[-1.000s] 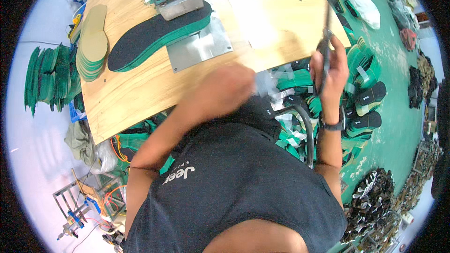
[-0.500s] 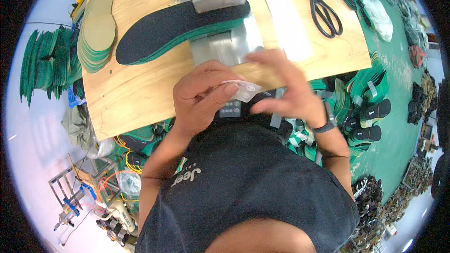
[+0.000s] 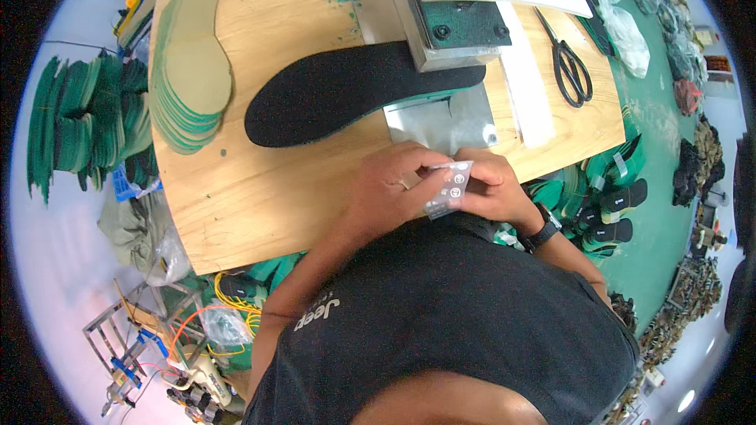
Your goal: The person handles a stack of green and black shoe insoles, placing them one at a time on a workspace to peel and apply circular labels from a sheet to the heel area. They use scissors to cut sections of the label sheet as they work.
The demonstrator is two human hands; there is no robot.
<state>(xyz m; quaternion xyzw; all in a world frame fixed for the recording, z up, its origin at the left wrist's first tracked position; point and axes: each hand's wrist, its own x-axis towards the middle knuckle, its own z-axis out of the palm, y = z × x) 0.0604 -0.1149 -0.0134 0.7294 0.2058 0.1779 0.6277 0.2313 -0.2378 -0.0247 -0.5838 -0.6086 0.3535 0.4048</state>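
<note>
Between my two hands, in front of my chest, is a small translucent sheet of printed labels (image 3: 452,193). My left hand (image 3: 387,189) pinches its left side between thumb and fingers. The fingers of my right hand (image 3: 498,187) close on its right edge. Just beyond them, a black insole (image 3: 327,94) with a green underside lies across a shiny metal plate (image 3: 445,120). Its heel end goes under the block of a press (image 3: 465,31); whether the block touches it, I cannot tell.
A stack of beige and green insoles (image 3: 193,71) lies at the table's left. Black scissors (image 3: 570,71) and a white strip (image 3: 529,90) lie on the right. Bundled insoles (image 3: 87,126) hang past the left edge; more (image 3: 614,216) sit below the right edge.
My right hand has come in from the right and now grips the label sheet alongside the left. The view has shifted, so the table and press appear further right.
</note>
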